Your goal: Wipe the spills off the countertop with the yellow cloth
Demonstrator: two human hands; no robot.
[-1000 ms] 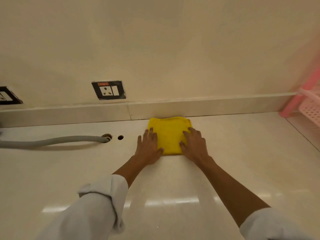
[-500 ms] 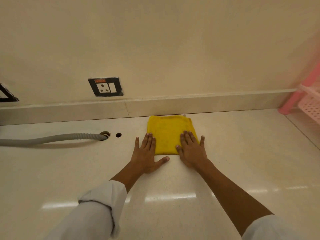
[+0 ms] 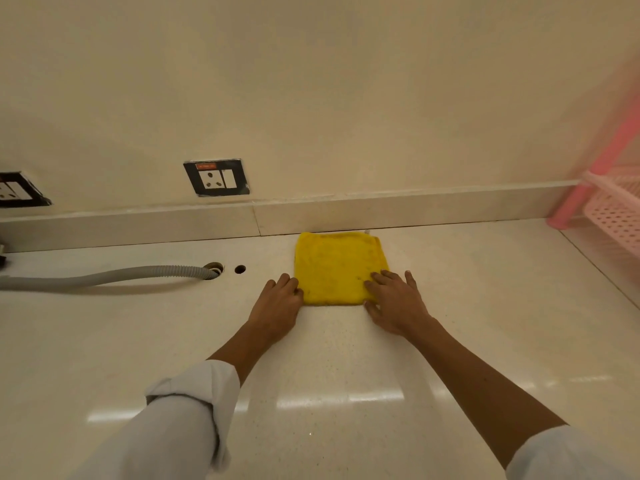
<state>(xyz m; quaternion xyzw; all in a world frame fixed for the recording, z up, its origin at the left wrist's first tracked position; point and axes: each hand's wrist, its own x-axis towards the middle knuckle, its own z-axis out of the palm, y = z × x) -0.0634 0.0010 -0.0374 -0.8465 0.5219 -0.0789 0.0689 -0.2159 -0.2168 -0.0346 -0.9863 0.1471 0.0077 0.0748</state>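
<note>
The yellow cloth (image 3: 337, 266) lies folded into a flat square on the white countertop (image 3: 346, 358), its far edge against the backsplash ledge. My left hand (image 3: 277, 306) sits at the cloth's near left corner. Its fingers are curled and touch the cloth's edge; whether they pinch it is unclear. My right hand (image 3: 394, 301) rests on the near right corner, fingers spread on top and thumb along the near edge. I make out no spill on the glossy surface.
A grey corrugated hose (image 3: 104, 277) runs from the left into a hole in the countertop, with a small hole (image 3: 240, 269) beside it. Two wall sockets (image 3: 216, 177) sit above the ledge. A pink plastic rack (image 3: 616, 206) stands at the right edge.
Both hands have slid back toward me, off the middle of the cloth to its near corners. The left fingers went from flat to curled. The cloth stayed in place.
</note>
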